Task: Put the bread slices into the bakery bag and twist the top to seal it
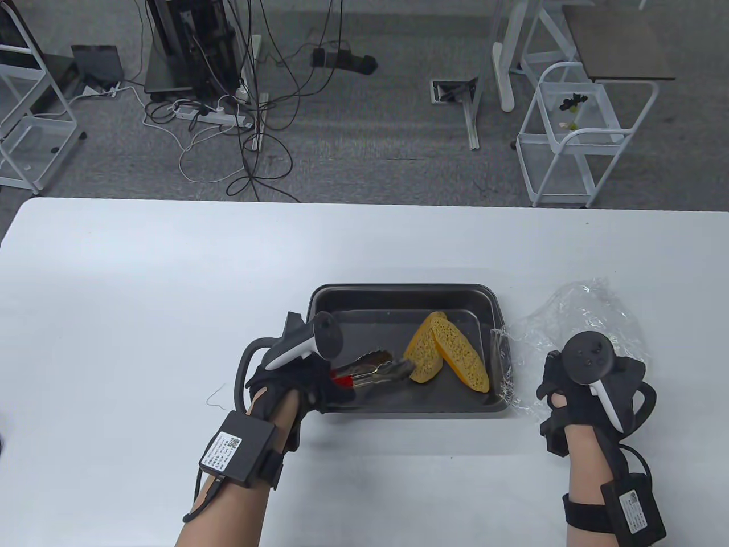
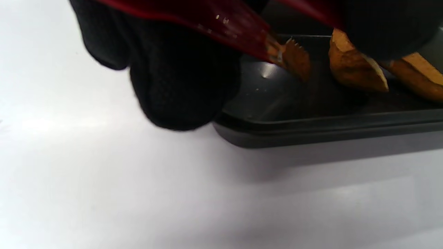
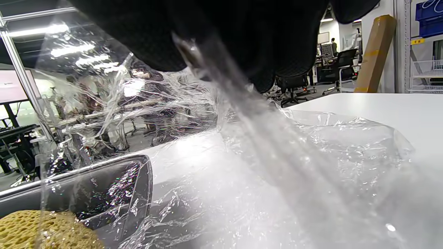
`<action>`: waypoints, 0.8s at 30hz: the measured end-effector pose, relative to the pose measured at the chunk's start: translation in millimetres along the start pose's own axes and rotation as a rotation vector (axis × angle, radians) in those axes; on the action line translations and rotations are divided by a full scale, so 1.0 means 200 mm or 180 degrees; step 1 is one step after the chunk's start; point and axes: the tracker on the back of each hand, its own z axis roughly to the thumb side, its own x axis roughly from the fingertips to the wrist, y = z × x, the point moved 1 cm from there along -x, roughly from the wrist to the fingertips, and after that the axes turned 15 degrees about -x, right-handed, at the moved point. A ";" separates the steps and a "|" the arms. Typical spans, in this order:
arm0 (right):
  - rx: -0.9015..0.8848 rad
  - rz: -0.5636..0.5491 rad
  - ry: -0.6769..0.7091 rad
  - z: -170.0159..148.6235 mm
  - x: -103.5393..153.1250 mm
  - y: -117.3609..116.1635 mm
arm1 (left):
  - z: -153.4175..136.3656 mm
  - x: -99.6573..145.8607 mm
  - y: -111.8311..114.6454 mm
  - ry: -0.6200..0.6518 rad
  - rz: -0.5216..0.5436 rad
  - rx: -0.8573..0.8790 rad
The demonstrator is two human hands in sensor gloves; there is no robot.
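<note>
A: Which step is in hand now?

B: I judge it is the loading step, at its start. The left hand (image 1: 296, 370) grips a pair of tongs (image 1: 376, 369) with red handles, its fingers (image 2: 180, 79) curled round them. The tong tips are just beside the bread slices (image 1: 450, 356), at the near edge of the closest slice; whether they already pinch it I cannot tell.

A: Where is the bread?

B: Two yellow slices lean on each other inside the dark baking tray (image 1: 398, 293) on the white tabletop (image 1: 142, 296), ahead of the tong tips and to their right. None is in the bag yet.

A: And the bag?

B: The clear bakery bag (image 1: 575, 319) lies crumpled beyond the right hand (image 1: 586, 387) and under it, with one edge draped over the tray rim nearest that hand. In the right wrist view the fingers (image 3: 214, 41) pinch a fold of the film and lift it.

A: What does the next move call for?

B: I think the tongs must close on one slice and carry it toward the right fingers, while these hold the bag mouth open. The film is thin and could collapse, so the mouth needs to be wide. The twist comes only after both slices are in.
</note>
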 end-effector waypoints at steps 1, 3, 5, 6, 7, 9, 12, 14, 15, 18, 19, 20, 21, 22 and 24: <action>-0.0002 0.0002 0.0001 0.00 0.00 0.00 | 0.01 -0.01 0.00 -0.0003 -0.0008 -0.0001; -0.0017 0.0006 -0.0003 0.00 0.00 0.00 | 0.04 -0.03 0.00 -0.0021 -0.0050 0.0051; -0.0037 0.0012 -0.0012 -0.01 0.00 0.00 | 0.07 -0.05 -0.01 -0.0053 -0.0061 0.0111; -0.0041 0.0013 -0.0013 -0.01 0.00 0.00 | 0.08 -0.06 -0.01 -0.0071 -0.0071 0.0128; -0.0048 0.0015 -0.0015 -0.01 -0.01 0.00 | 0.10 -0.07 -0.01 -0.0083 -0.0092 0.0146; -0.0062 0.0024 -0.0014 -0.01 -0.01 0.00 | 0.13 -0.09 -0.02 -0.0117 -0.0135 0.0154; -0.0085 0.0036 -0.0006 -0.01 -0.01 0.00 | 0.18 -0.11 -0.03 -0.0169 -0.0165 0.0187; -0.0097 0.0045 0.0000 -0.01 -0.01 0.00 | 0.21 -0.12 -0.04 -0.0165 -0.0232 0.0191; -0.0108 0.0050 0.0003 -0.01 -0.01 0.00 | 0.23 -0.13 -0.04 -0.0173 -0.0260 0.0206; -0.0150 0.0061 0.0006 -0.01 -0.01 0.00 | 0.26 -0.13 -0.06 -0.0296 -0.0184 0.0128; -0.0168 0.0062 0.0003 -0.02 -0.01 0.00 | 0.27 -0.13 -0.06 -0.0344 -0.0135 0.0084; -0.0176 0.0062 0.0003 -0.02 -0.01 0.00 | 0.27 -0.12 -0.06 -0.0373 -0.0097 0.0059; -0.0191 0.0064 0.0004 -0.02 -0.01 0.01 | 0.27 -0.12 -0.06 -0.0394 -0.0085 0.0053; -0.0199 0.0065 0.0004 -0.02 -0.01 0.01 | 0.28 -0.12 -0.06 -0.0395 -0.0081 0.0063; -0.0218 0.0061 0.0005 -0.02 -0.01 0.01 | 0.27 -0.11 -0.05 -0.0430 0.0014 0.0068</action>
